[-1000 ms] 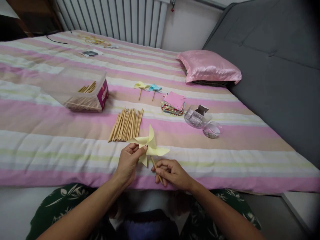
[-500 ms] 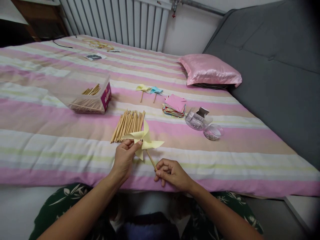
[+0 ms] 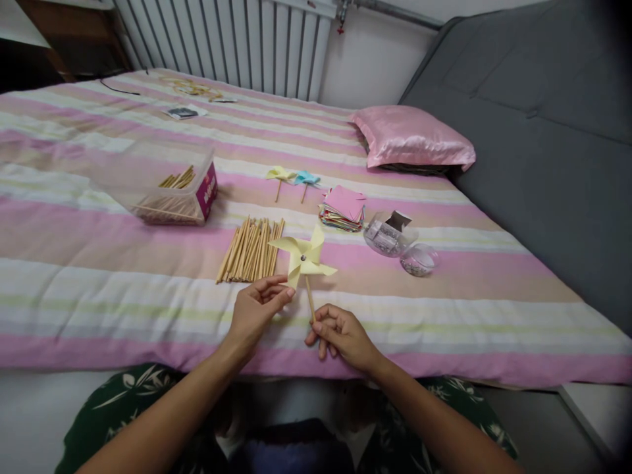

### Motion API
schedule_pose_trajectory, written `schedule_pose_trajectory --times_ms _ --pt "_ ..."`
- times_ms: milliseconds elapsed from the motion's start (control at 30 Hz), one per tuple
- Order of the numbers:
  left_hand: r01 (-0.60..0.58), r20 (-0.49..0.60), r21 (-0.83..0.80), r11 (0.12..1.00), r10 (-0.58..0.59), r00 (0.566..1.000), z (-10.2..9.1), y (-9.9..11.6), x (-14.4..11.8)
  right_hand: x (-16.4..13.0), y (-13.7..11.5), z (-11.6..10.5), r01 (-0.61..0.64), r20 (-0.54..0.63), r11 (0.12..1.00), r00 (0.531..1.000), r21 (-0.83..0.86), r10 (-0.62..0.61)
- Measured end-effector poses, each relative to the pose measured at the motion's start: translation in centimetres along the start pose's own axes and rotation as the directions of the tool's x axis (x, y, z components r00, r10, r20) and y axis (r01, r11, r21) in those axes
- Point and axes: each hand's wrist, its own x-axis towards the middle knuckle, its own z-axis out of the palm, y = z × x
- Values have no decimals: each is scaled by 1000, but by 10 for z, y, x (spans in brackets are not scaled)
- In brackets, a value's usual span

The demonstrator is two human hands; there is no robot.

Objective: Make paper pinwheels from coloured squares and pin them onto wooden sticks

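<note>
The yellow pinwheel point(image 3: 303, 256) stands upright above the near edge of the bed point(image 3: 99, 289), facing the camera. The right hand point(image 3: 340, 336) pinches the bottom of its stick between thumb and fingers. The left hand point(image 3: 257, 308) sits just beside the lower-left blade, fingers loosely spread, fingertips at the paper. Behind it lies a bundle of sticks point(image 3: 251, 249); farther back, two small pinwheels point(image 3: 292, 178) and a paper stack point(image 3: 342, 207).

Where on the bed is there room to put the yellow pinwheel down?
Bare blanket lies right of the jar lid, toward the grey headboard, and left of the loose sticks, below the plastic box. It is crowded between sticks, paper stack and jar.
</note>
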Motion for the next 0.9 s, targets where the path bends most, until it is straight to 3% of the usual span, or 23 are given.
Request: schedule_pose_trajectory --times_ms 233,900 --pt "-13 12 77 997 12 1000 2 -9 0 -1 -2 1 2 5 1000 1000 4 -2" --pt "-71 -46 87 994 75 996 1 -10 -1 -3 -5 1 -7 10 1000 1000 -19 7"
